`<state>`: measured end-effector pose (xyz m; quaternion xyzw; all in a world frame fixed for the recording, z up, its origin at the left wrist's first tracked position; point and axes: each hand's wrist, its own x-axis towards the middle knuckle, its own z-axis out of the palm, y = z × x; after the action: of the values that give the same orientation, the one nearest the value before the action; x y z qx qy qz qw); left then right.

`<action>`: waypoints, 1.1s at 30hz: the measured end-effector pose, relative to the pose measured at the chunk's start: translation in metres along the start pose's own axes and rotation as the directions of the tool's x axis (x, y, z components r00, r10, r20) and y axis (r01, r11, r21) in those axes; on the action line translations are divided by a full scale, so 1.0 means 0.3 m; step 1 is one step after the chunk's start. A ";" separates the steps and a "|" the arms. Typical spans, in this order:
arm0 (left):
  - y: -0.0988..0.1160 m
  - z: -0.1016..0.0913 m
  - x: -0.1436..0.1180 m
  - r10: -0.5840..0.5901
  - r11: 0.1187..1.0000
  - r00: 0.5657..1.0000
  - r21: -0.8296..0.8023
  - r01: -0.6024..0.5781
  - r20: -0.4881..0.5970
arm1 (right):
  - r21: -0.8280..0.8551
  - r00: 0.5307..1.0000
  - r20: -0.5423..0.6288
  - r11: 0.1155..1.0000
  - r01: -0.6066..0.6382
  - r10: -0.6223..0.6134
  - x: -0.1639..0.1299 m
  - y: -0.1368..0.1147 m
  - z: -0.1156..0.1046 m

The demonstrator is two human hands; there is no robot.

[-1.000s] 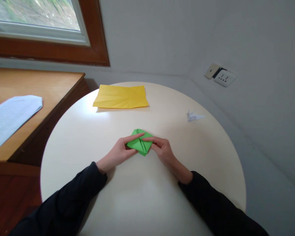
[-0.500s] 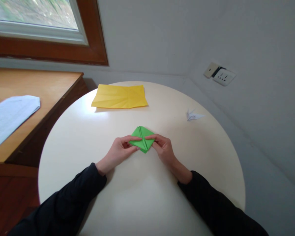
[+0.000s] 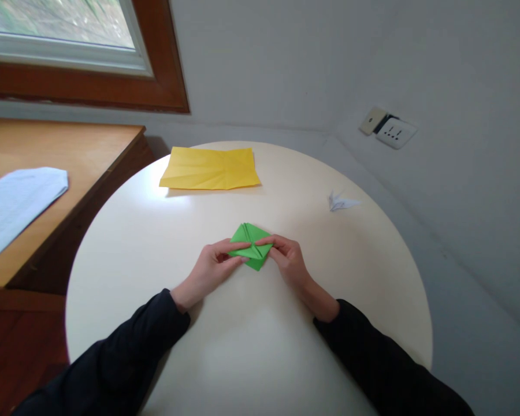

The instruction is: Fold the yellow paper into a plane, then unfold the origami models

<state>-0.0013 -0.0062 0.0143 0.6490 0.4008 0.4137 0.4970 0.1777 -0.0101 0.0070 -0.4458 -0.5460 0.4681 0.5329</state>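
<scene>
A small folded green paper (image 3: 248, 237) lies on the round cream table (image 3: 251, 346), diamond-shaped with creases across it. My left hand (image 3: 210, 270) pinches its left corner with thumb and forefinger. My right hand (image 3: 289, 263) pinches its right side, the fingertips meeting those of the left near the middle crease. The near part of the paper is hidden by my fingers. Both forearms wear dark sleeves.
A creased yellow sheet (image 3: 210, 168) lies flat at the table's far edge. A small white folded paper figure (image 3: 341, 201) sits at the right. A wooden desk (image 3: 69, 156) with a printed white sheet (image 3: 13, 202) stands at the left. A wall socket (image 3: 390, 132) is at the right.
The green paper has shifted slightly away from me and turned a little. My fingertips have closed in toward its middle crease.
</scene>
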 end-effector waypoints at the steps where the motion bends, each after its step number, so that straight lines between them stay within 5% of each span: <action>1: -0.001 0.000 0.000 0.016 1.000 1.000 0.013 -0.016 0.001 | -0.001 1.000 0.003 1.000 0.003 -0.003 0.000 -0.001 0.000; 15: 0.001 0.020 -0.001 0.009 0.995 0.988 -0.093 -0.023 -0.157 | 0.010 0.999 -0.028 1.000 -0.014 0.015 0.007 0.007 0.010; 33: 0.019 0.013 0.009 0.025 0.998 0.977 -0.043 -0.035 -0.210 | 0.115 0.997 -0.033 0.991 -0.063 0.067 0.014 0.015 0.001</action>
<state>0.0039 -0.0061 0.0197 0.5961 0.4316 0.4963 0.4605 0.1771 -0.0051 0.0031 -0.4406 -0.4937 0.5075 0.5518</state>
